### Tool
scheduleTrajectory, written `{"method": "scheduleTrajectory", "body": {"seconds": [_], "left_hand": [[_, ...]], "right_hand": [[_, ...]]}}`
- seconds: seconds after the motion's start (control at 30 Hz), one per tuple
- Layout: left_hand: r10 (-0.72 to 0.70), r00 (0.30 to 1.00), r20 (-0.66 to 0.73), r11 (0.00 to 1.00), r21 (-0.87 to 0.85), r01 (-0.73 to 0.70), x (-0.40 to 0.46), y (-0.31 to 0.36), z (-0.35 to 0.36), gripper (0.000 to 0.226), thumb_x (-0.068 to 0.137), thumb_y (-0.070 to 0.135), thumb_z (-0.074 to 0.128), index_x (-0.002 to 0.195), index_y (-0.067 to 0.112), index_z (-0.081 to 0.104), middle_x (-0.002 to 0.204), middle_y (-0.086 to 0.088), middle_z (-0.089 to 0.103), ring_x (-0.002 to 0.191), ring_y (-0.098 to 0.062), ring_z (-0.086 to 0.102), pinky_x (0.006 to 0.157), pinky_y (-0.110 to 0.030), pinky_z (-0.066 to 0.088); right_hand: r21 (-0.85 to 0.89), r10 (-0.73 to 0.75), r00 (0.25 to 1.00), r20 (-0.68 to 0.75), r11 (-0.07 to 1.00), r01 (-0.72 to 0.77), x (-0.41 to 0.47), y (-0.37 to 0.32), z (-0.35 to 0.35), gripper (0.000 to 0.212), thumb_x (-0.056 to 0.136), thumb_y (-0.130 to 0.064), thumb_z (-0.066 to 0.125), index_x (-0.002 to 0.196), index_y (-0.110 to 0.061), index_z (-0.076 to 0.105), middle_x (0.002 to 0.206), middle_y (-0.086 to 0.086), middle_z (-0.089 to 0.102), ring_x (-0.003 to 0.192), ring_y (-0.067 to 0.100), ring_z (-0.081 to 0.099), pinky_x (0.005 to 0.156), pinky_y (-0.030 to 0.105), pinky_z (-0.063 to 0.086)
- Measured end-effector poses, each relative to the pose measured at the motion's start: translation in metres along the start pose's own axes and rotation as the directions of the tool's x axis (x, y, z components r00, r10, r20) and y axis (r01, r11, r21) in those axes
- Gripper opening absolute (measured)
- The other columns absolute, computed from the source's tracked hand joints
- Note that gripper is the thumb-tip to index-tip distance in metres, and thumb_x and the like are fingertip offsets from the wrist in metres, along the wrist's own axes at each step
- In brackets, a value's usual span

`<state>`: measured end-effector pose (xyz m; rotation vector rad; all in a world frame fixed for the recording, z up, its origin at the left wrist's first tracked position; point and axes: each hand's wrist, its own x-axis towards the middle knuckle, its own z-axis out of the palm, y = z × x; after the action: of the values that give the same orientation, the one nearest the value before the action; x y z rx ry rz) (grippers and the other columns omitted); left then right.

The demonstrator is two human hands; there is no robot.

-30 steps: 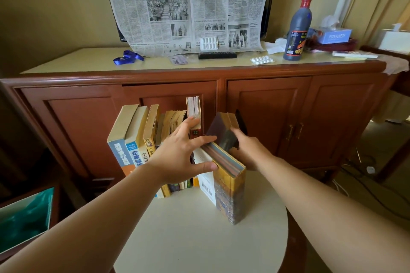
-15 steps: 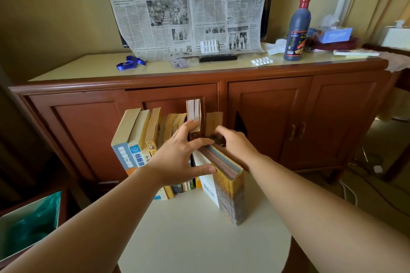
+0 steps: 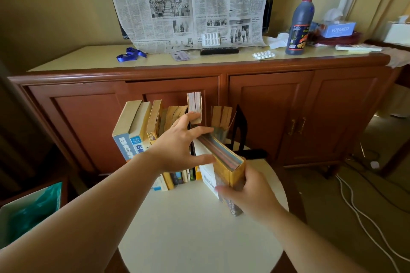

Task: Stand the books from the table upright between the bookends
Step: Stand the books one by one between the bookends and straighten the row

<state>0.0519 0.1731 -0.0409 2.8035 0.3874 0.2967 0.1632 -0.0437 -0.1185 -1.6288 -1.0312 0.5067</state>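
Note:
A row of books (image 3: pixel 142 131) stands upright at the back of the round cream table (image 3: pixel 195 232). At the row's right end stands a thick yellow book (image 3: pixel 230 167), its striped page edges facing up, beside a white book (image 3: pixel 206 175). My left hand (image 3: pixel 177 146) is spread flat against the row, its fingers touching a tall thin book (image 3: pixel 194 104) and its thumb by the white book. My right hand (image 3: pixel 248 195) grips the near spine end of the yellow book. A black bookend (image 3: pixel 241 126) stands just right of the row's far end. The left bookend is hidden.
Behind the table is a wooden cabinet (image 3: pixel 266 108) with a newspaper (image 3: pixel 188 2), dark bottle (image 3: pixel 299 22), tissue box (image 3: pixel 337 29), remote (image 3: pixel 219 51) and blue ribbon (image 3: pixel 131 54) on top. A bin with a green bag (image 3: pixel 31 208) stands at left. Cables (image 3: pixel 363 210) lie on the floor at right.
My right hand has come back from the far end by the bookend to the near end of the yellow book. The black bookend now shows. My left hand stays on the row.

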Motion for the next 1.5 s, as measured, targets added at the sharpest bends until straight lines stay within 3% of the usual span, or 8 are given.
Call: {"method": "scheduleTrajectory", "body": {"seconds": [0.23, 0.4, 0.57, 0.7, 0.83, 0.97, 1.23, 1.5], "left_hand": [[-0.081, 0.994, -0.071, 0.993, -0.094, 0.075, -0.003, -0.002, -0.011, 0.063, 0.106, 0.031, 0.047, 0.165, 0.024, 0.025, 0.167, 0.007, 0.030, 0.150, -0.011, 0.032, 0.123, -0.034, 0.028], [-0.068, 0.994, -0.089, 0.996, -0.072, 0.061, -0.001, -0.005, -0.003, 0.064, 0.107, 0.042, 0.046, 0.164, 0.022, 0.027, 0.167, 0.010, 0.026, 0.152, -0.012, 0.028, 0.124, -0.036, 0.029], [-0.058, 0.992, -0.116, 0.997, -0.067, 0.050, -0.002, -0.005, 0.003, 0.067, 0.106, 0.045, 0.048, 0.165, 0.023, 0.025, 0.167, 0.010, 0.023, 0.153, -0.011, 0.025, 0.120, -0.028, 0.024], [-0.042, 0.989, -0.144, 0.998, -0.049, 0.035, -0.002, -0.008, 0.007, 0.068, 0.105, 0.046, 0.048, 0.165, 0.022, 0.025, 0.168, 0.008, 0.024, 0.154, -0.012, 0.024, 0.122, -0.030, 0.024], [-0.033, 0.983, -0.179, 0.998, -0.050, 0.024, -0.002, -0.009, 0.009, 0.066, 0.105, 0.046, 0.048, 0.163, 0.022, 0.028, 0.166, 0.009, 0.027, 0.152, -0.011, 0.027, 0.117, -0.026, 0.027], [-0.017, 0.975, -0.223, 0.999, -0.040, 0.008, -0.002, -0.013, 0.012, 0.064, 0.105, 0.045, 0.048, 0.162, 0.022, 0.032, 0.164, 0.009, 0.029, 0.151, -0.010, 0.029, 0.116, -0.025, 0.030], [0.002, 0.970, -0.243, 0.999, -0.032, -0.010, -0.001, -0.014, 0.016, 0.064, 0.106, 0.039, 0.052, 0.163, 0.023, 0.029, 0.167, 0.011, 0.025, 0.154, -0.009, 0.025, 0.115, -0.021, 0.024], [0.056, 0.978, -0.200, 0.990, 0.136, -0.029, 0.005, -0.019, 0.011, 0.080, 0.095, 0.032, 0.066, 0.165, 0.030, 0.027, 0.161, 0.002, 0.030, 0.147, -0.021, 0.029, 0.121, -0.038, 0.035]], "right_hand": [[-0.612, -0.452, 0.889, 0.070, 0.684, 0.396, -0.017, 0.026, 0.018, 0.062, 0.082, -0.027, 0.077, 0.141, -0.032, 0.058, 0.123, -0.013, 0.070, 0.110, 0.003, 0.066, 0.086, 0.020, 0.057], [-0.762, -0.207, 0.913, 0.353, 0.502, 0.408, -0.038, 0.046, 0.045, 0.073, 0.079, -0.050, 0.077, 0.146, -0.035, 0.051, 0.149, 0.005, 0.057, 0.136, 0.028, 0.056, 0.112, 0.043, 0.043], [-0.723, 0.150, 0.876, 0.459, 0.637, 0.269, -0.032, 0.012, 0.043, 0.102, 0.070, -0.091, 0.059, 0.147, -0.024, 0.054, 0.158, -0.005, 0.046, 0.146, 0.017, 0.039, 0.118, 0.047, 0.038], [-0.544, 0.113, 0.994, -0.008, 0.833, -0.100, 0.011, 0.008, 0.032, 0.071, 0.089, -0.075, 0.054, 0.134, -0.020, 0.062, 0.130, -0.002, 0.067, 0.114, 0.014, 0.064, 0.095, 0.036, 0.055], [-0.244, 0.272, 0.886, -0.375, 0.893, -0.378, 0.084, 0.023, 0.017, 0.054, 0.090, -0.054, 0.071, 0.115, -0.008, 0.058, 0.108, 0.010, 0.069, 0.090, 0.023, 0.067, 0.058, 0.027, 0.045], [-0.032, 0.446, 0.773, -0.452, 0.858, -0.513, 0.131, 0.033, 0.027, 0.073, 0.080, -0.061, 0.078, 0.113, 0.001, 0.059, 0.110, 0.013, 0.068, 0.097, 0.030, 0.064, 0.068, 0.031, 0.043], [0.122, 0.424, 0.707, -0.566, 0.891, -0.437, 0.140, 0.036, 0.039, 0.034, 0.077, -0.033, 0.086, 0.087, -0.006, 0.068, 0.081, 0.004, 0.067, 0.076, 0.025, 0.067, 0.059, 0.027, 0.043], [-0.415, 0.133, 0.987, -0.086, 0.897, -0.156, 0.114, 0.031, 0.036, 0.020, 0.077, -0.044, 0.076, 0.079, -0.026, 0.066, 0.068, -0.008, 0.067, 0.059, 0.005, 0.063, 0.051, 0.022, 0.044]]}}
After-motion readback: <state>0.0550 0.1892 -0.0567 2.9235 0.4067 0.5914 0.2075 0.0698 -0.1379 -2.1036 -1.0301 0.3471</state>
